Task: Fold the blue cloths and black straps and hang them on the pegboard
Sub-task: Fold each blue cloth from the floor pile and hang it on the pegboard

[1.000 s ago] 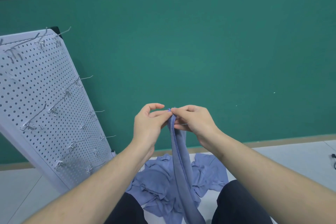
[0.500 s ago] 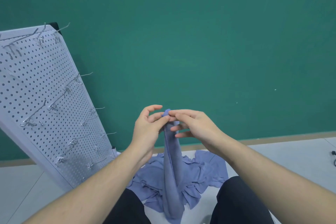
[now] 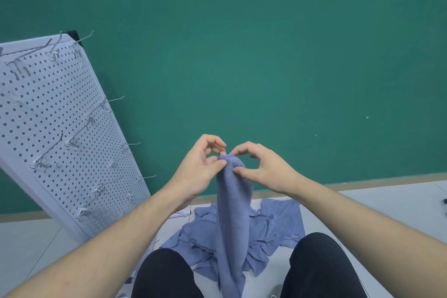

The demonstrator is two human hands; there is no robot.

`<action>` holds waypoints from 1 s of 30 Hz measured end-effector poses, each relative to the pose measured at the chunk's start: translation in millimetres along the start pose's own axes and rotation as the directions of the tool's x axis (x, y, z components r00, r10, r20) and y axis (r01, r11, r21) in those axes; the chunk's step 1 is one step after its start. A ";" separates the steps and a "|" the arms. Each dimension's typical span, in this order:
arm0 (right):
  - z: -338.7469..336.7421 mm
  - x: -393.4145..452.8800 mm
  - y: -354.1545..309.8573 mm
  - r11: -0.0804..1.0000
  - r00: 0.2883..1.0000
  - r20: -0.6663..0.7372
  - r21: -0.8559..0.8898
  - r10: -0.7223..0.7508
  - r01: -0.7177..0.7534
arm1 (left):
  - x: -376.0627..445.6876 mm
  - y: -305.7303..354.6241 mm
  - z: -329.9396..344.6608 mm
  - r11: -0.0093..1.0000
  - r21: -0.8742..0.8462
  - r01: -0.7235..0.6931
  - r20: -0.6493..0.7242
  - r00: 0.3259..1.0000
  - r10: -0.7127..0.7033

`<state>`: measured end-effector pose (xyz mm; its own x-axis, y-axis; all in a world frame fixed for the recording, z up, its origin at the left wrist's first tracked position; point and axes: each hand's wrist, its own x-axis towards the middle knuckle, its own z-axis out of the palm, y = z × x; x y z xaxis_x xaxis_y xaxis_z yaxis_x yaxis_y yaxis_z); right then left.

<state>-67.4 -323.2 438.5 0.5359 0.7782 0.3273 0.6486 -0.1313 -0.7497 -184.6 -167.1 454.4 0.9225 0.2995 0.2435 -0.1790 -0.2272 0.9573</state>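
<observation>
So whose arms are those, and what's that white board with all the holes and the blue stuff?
The camera sits on a person's head and looks down, so you see their own arms. The left hand and right hand pinch the top of a blue cloth that hangs down between their knees. More blue cloths lie in a pile on the floor. The white pegboard leans against the green wall; its metal hooks are for hanging things and are bare now.

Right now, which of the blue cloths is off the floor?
The long blue cloth pinched at its top by both hands, left hand and right hand; the other cloths lie crumpled on the floor.
</observation>
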 end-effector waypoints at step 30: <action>-55.6 -5.9 10.8 0.567 0.919 0.175 -0.741 -0.353 0.359 | 2.5 -10.6 -29.2 0.921 0.390 -0.019 -0.149 0.985 0.083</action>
<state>-33.5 -363.4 460.4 0.1690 0.8690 0.4650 0.9609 -0.2503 0.1186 -190.4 -136.9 449.3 0.8433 0.4139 0.3428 -0.0488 -0.5763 0.8158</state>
